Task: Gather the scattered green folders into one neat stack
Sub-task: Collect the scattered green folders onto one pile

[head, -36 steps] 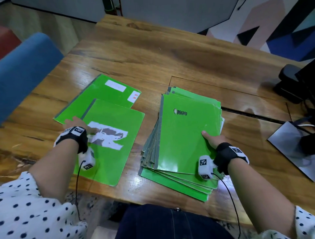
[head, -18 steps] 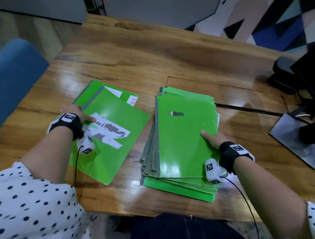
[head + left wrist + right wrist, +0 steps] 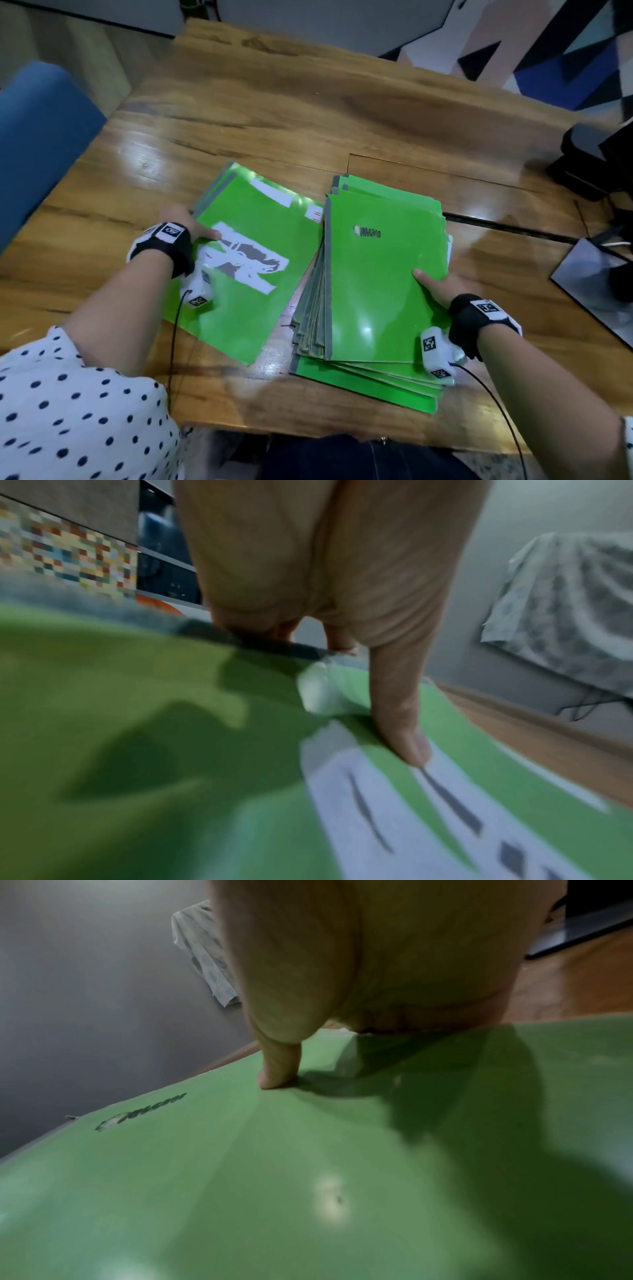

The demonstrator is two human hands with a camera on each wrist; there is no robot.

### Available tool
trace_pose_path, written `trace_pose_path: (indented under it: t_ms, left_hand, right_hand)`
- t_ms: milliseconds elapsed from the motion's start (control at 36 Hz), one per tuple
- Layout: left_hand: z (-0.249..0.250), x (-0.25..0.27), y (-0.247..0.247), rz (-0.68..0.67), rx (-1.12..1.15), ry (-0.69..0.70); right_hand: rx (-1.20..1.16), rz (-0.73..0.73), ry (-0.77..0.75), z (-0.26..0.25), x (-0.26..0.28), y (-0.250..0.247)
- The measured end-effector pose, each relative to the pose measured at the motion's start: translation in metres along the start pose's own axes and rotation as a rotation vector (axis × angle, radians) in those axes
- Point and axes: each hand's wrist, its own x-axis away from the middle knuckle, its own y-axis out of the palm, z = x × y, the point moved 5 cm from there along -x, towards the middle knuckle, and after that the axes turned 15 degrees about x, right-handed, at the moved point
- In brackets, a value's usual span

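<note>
A tall, fanned stack of green folders lies right of centre on the wooden table. My right hand grips the stack's right edge, thumb on the top folder, fingers hidden beyond the edge. To the left, a green folder with a torn white label lies on a second green folder, their right corner touching the stack. My left hand pinches their left edge, thumb on top of the upper folder, fingers curled under it.
A blue chair stands at the table's left side. Black equipment and a grey reflective sheet sit at the right edge. A dark slot runs across the tabletop right of the stack.
My left hand has slid the torn-label folder up onto the other loose folder and moved the pair right, up against the stack. The right hand has kept its hold on the stack.
</note>
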Motion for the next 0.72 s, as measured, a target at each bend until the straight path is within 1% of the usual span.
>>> trace_pose_path:
  t_ms: [56, 194, 333, 444, 500, 555, 639, 722]
  left_hand:
    - [0.014, 0.006, -0.003, 0.016, 0.057, 0.046]
    - [0.066, 0.044, -0.031, 0.121, 0.018, 0.271]
    - [0.126, 0.102, -0.044, 0.241, -0.209, 0.548]
    - [0.166, 0.147, -0.040, 0.353, -0.388, 0.752]
    - [0.183, 0.166, -0.043, 0.406, -0.439, 0.799]
    - [0.198, 0.181, -0.051, 0.458, -0.436, 0.832]
    - [0.217, 0.196, -0.067, 0.499, -0.315, 0.861]
    - [0.232, 0.207, -0.075, 0.465, -0.136, 0.858]
  right_hand:
    - [0.010, 0.015, -0.014, 0.000, 0.004, 0.000]
    - [0.023, 0.011, 0.000, 0.001, 0.008, -0.001]
    - [0.048, -0.002, -0.013, -0.001, 0.013, -0.004]
    - [-0.011, -0.004, -0.023, 0.001, 0.010, -0.005]
    - [-0.027, -0.016, -0.044, 0.001, 0.010, -0.006]
    - [-0.051, -0.032, -0.071, 0.004, 0.004, -0.006]
    - [-0.053, -0.066, -0.114, 0.011, -0.016, -0.002]
    - [-0.053, -0.079, -0.137, 0.020, -0.040, 0.003]
